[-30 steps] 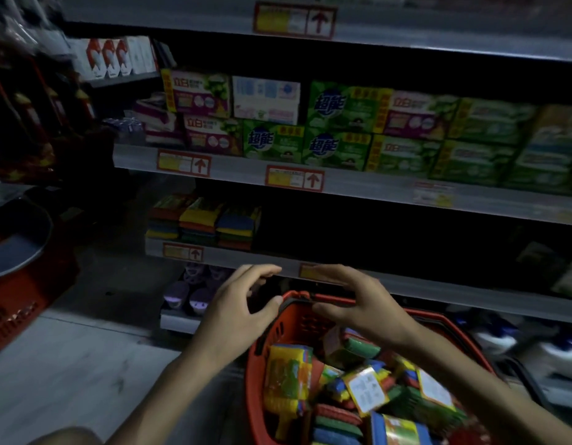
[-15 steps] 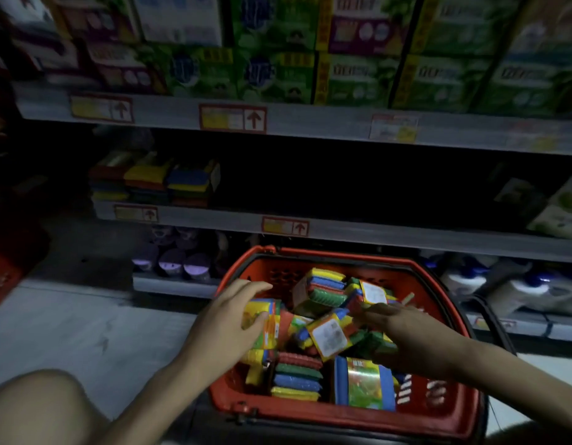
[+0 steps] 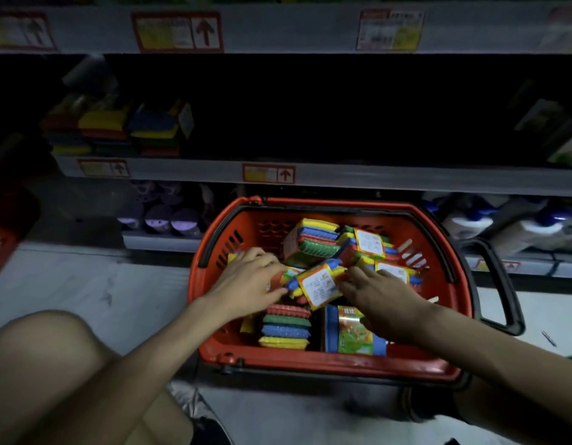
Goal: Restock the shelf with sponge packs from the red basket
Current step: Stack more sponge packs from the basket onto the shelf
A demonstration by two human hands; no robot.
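Two hands closer together: left hand (image 3: 246, 281), right hand (image 3: 381, 300) flank labelled sponge pack (image 3: 320, 285) in red basket (image 3: 326, 362); grip: cannot tell.

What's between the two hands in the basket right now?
Head view: one sponge pack, white label up, lies between the left hand and right hand, inside the red basket.

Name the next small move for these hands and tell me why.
Probably close both hands on the label-up sponge pack and lift it out. The left hand and right hand flank it on top of the pile in the red basket, though no firm grip is clear. The shelf behind shows stacked packs at its left, with dark space beside them.
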